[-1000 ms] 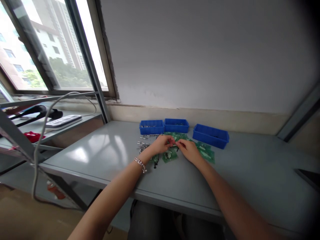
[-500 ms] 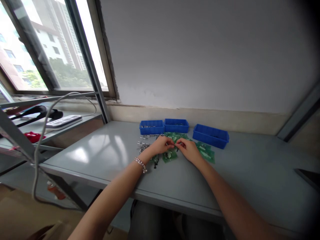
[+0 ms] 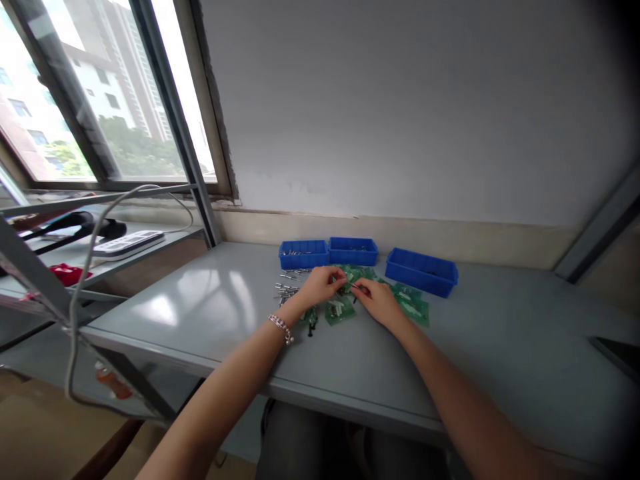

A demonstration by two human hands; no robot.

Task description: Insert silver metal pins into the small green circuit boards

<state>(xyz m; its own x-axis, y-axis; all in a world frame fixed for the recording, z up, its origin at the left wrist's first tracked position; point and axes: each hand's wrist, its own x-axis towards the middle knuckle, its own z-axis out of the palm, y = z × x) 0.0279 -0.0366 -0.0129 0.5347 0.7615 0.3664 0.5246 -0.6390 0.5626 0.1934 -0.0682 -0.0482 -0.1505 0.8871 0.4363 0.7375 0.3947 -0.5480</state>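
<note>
My left hand (image 3: 323,285) and my right hand (image 3: 376,299) meet over a spread of small green circuit boards (image 3: 413,305) on the grey table (image 3: 210,300). Both hands have their fingers curled together in a pinch. A thin dark pin shows at my right fingertips; what my left hand pinches is too small to make out. Several loose metal pins (image 3: 286,289) lie just left of my left hand. A beaded bracelet (image 3: 281,328) is on my left wrist.
Three blue bins stand at the table's back: left (image 3: 303,254), middle (image 3: 353,251), right (image 3: 421,271). A metal shelf on the left carries a white power strip (image 3: 127,243), a cable and a red item (image 3: 65,273). Window behind; wall ahead.
My left hand has shifted slightly up and back, and a small gap has opened between the two hands' fingertips. The arms have otherwise stayed put.
</note>
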